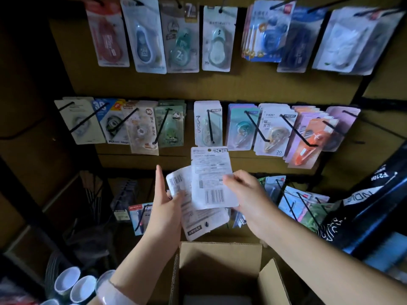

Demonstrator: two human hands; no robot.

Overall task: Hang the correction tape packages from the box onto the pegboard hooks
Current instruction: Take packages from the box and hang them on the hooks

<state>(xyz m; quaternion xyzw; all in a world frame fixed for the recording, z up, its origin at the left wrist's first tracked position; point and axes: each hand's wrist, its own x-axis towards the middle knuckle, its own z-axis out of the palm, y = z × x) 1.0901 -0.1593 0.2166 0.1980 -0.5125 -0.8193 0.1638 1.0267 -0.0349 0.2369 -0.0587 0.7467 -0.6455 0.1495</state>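
Dim stockroom wall of brown pegboard (pixel 253 84), filling most of the view, crossed by rows of black wire hooks (pixel 210 126). Hung on the top and middle rows: carded correction tape packages on display (pixel 215 38), side by side, in red, blue, teal, white, purple and orange, several deep on some hooks. Further cards on a lower row at right, partly hidden behind the right arm.

Below centre, touching the bottom edge: open cardboard box (pixel 220 267), flaps up, inside too dark to make out.

At far right, leaning in: dark blue and black printed packaging (pixel 374 216). At bottom left: cluster of white cups (pixel 74 282), mouths upward.

Above the box, in front of the lower pegboard row, both bare hands raised with packages, printed backs and barcodes facing the camera.

Left hand (pixel 164 201): forefinger straight and pointing up, other fingers curled around the left edge of a small stack of packages (pixel 198 219), held upside down with the hang holes at the bottom. White cuff at the wrist.

Right hand (pixel 244 190): thumb and fingers pinching the right edge of a single package (pixel 210 177), upright, overlapping the front of the stack. Hang hole at its top just below the middle-row hook carrying white cards, not on any hook.
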